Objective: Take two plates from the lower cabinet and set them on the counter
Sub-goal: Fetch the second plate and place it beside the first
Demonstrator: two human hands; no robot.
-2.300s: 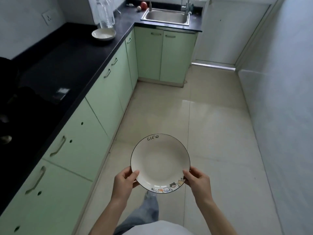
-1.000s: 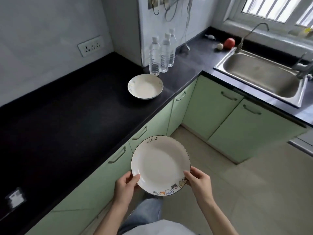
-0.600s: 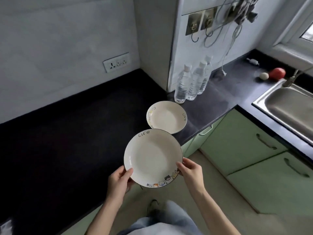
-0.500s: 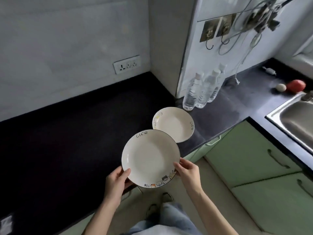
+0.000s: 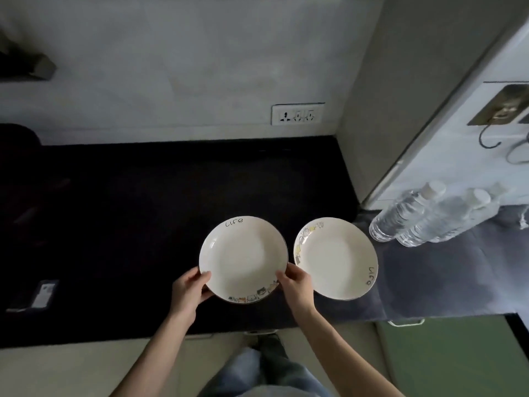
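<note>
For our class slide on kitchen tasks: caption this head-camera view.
Both hands, left and right, hold a second plate over the black counter beside the first plate.

white cartoon-rimmed plates (image 5: pixel 243 256), black counter (image 5: pixel 114 224)

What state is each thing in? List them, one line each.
Left plate: held at its near rim by both hands, over the counter; whether it rests there, cannot tell.
Right plate: lying flat on the counter, untouched.
Left hand: gripping the left plate.
Right hand: gripping the left plate.
Water bottles: upright, capped.
Counter: dark, bearing the right plate and bottles.
</note>
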